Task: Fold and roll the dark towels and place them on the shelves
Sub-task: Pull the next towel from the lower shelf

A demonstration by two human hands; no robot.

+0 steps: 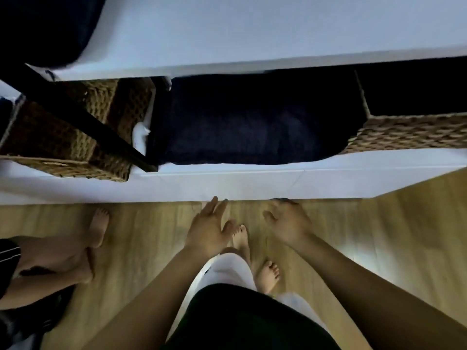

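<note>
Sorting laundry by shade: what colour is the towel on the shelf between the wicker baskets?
The towel is very dark navy, nearly black; the head view shows it.

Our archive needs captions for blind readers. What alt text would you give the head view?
The left hand and right hand hover open and empty before a white shelf where dark towels lie between a wicker basket on the left and another on the right. Below: wooden floor, the wearer's bare feet, another person's legs at left.
</note>
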